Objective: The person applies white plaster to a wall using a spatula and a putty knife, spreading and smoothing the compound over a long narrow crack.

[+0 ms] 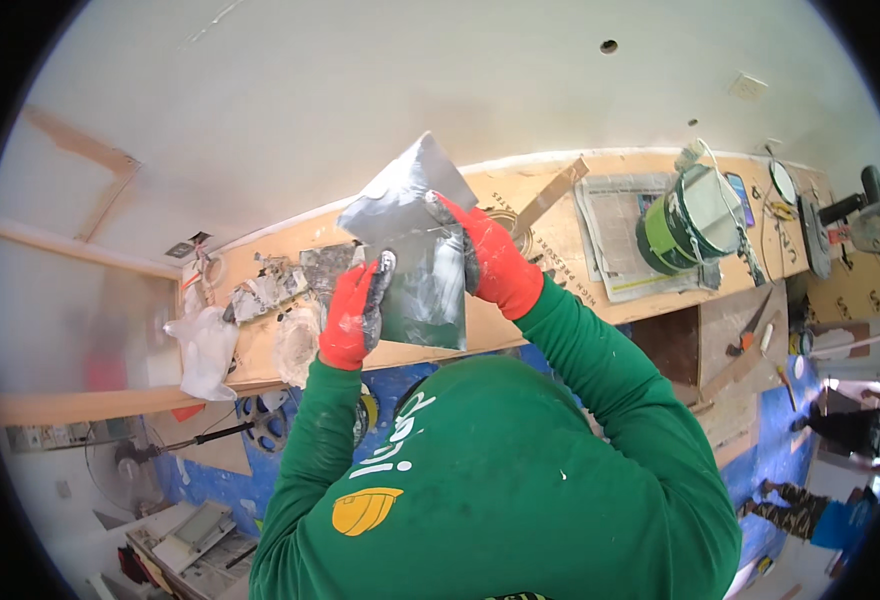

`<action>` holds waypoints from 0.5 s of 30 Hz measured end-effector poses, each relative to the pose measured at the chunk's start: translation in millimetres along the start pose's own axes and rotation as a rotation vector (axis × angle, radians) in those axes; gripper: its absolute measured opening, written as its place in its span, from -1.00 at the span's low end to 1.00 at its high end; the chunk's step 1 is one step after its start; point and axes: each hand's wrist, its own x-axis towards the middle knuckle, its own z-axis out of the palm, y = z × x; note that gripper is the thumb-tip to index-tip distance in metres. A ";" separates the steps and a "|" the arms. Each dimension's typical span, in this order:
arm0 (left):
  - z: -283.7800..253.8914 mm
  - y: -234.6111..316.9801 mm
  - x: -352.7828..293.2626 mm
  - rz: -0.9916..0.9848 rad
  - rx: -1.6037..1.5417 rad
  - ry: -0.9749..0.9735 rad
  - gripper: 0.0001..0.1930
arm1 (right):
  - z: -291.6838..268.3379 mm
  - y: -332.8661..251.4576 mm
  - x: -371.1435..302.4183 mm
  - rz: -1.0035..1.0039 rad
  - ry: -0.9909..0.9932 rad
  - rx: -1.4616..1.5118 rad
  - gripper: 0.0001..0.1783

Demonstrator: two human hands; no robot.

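Head view: shiny sheet (424, 300), probably light, thin, slippery.
Left grip (352, 312): pinching its edge, 8 o'clock.
Right grip (500, 264): pinching its edge, 3 o'clock.
Hold points: opposite edges, presumably.

Room under renovation: green bucket (666, 235) on wooden desk (560, 230), newspaper (607, 230) beneath bucket, power tool (878, 226) right of bucket, holed wall (520, 80) behind bucket.

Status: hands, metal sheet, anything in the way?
Left hand, right hand gripping shiny metal sheet. Sheet held over wooden bench. Green bucket rightward, not touching sheet.
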 end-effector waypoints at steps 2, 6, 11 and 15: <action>0.7 2.2 -2.3 -0.295 -0.238 0.088 -0.59 | -3.9 5.4 5.7 -0.049 0.094 -0.083 -0.26; -9.4 52.4 42.5 -1.020 -1.680 0.499 -0.69 | -23.6 -13.8 23.3 0.255 0.073 0.125 -0.36; -17.8 23.9 37.1 -0.612 -0.834 0.243 -0.71 | -43.5 -83.9 45.5 -0.386 -0.072 0.147 -0.37; -50.2 38.5 36.2 -0.306 -0.351 0.252 -0.44 | -33.2 -93.2 58.9 -0.386 -0.247 -0.242 -0.37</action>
